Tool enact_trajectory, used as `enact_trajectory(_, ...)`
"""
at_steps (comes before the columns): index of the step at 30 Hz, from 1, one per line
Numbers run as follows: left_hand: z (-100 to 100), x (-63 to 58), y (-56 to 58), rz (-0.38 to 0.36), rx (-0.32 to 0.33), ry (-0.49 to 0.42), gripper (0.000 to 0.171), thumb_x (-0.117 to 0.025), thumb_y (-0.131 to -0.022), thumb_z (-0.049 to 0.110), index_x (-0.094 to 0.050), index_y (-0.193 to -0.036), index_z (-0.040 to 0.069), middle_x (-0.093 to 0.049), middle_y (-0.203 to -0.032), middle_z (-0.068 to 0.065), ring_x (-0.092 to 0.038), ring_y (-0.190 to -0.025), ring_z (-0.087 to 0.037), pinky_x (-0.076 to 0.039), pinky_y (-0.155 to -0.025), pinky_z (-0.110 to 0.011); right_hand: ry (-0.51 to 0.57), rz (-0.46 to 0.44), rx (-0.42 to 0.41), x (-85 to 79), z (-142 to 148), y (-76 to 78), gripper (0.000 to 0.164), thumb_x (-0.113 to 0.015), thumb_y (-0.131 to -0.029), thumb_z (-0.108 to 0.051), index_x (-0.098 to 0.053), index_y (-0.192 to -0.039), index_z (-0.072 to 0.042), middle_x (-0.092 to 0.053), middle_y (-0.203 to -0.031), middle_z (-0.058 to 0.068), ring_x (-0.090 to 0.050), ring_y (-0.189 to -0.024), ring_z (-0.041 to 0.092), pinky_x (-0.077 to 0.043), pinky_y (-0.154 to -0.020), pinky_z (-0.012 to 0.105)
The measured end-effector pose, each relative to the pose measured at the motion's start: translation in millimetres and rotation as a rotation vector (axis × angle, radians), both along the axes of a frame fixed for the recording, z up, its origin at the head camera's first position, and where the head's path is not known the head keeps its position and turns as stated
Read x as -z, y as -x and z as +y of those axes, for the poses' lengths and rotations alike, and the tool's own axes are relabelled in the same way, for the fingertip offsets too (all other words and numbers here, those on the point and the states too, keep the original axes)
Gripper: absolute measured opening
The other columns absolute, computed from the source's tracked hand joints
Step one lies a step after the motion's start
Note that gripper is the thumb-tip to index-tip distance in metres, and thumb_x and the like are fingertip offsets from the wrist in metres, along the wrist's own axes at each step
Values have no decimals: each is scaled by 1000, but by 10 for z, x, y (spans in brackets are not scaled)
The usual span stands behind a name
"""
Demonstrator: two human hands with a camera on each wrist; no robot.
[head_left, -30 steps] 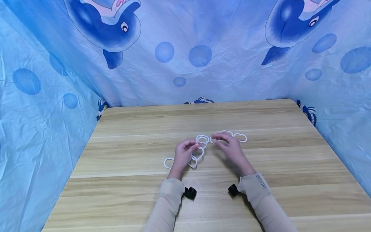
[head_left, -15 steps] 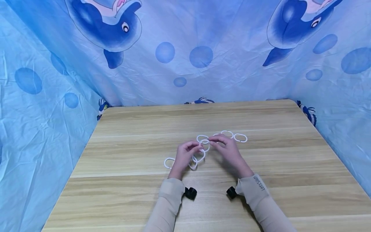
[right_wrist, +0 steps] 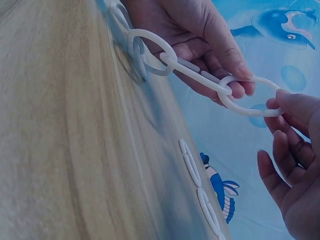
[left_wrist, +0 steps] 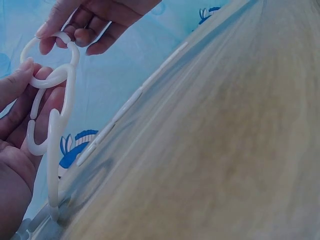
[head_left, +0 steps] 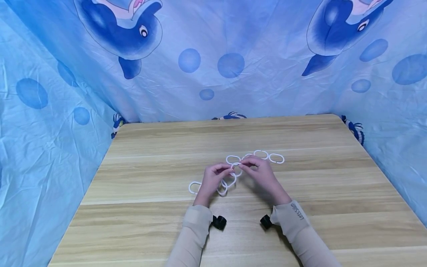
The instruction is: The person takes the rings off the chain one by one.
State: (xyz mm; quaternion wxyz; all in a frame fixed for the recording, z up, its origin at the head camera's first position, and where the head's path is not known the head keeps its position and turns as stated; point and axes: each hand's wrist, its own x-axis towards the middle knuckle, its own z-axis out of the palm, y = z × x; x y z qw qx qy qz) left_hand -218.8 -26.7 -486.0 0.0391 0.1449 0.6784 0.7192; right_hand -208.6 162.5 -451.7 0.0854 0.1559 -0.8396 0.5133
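Between my hands is a white plastic chain link (right_wrist: 250, 111), hooked to the end of a short chain of white links (right_wrist: 155, 37). My left hand (head_left: 211, 181) pinches it near the join between thumb and fingers. The thumb and index finger of my right hand (head_left: 263, 178) pinch the far end of the same link; its other fingers stay loosely bent. From the left hand the chain (left_wrist: 52, 165) hangs down to the table, partly covered by that hand and wrist in the head view. Whether the held link's gap is open cannot be told.
Several loose white links lie in a row behind the hands, including one at the right end (head_left: 284, 159) and one behind the held link (head_left: 227, 158). Another link (head_left: 189, 187) shows left of the left wrist. A blue dolphin-print curtain (head_left: 207, 74) borders the wooden table (head_left: 150, 222).
My right hand has moved left, away from the loose row, and has taken hold of the end link. That link has shifted slightly toward me. My left hand stays nearly in place.
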Motion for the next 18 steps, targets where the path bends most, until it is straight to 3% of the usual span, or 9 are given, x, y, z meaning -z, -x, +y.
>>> enact_trajectory(12,3,5,6,-54,-3,14,22,-69,-85,0,-66,-104,-12,-70,-99,-27,-67,-76,-5,-59,-76,-21,-32,47,25,15,4,2,11,-71,-88,-14,-75,-93,-6,-73,-91,7,-65,-85,15,-55,-78,21)
enact_trajectory(18,7,16,11,-60,40,3,25,-68,-86,0,-64,-107,-13,-68,-104,-32,-69,-84,-4,-58,-81,-20,-38,74,22,13,9,4,9,-71,-87,-13,-75,-92,-6,-73,-90,6,-65,-84,14,-56,-77,21)
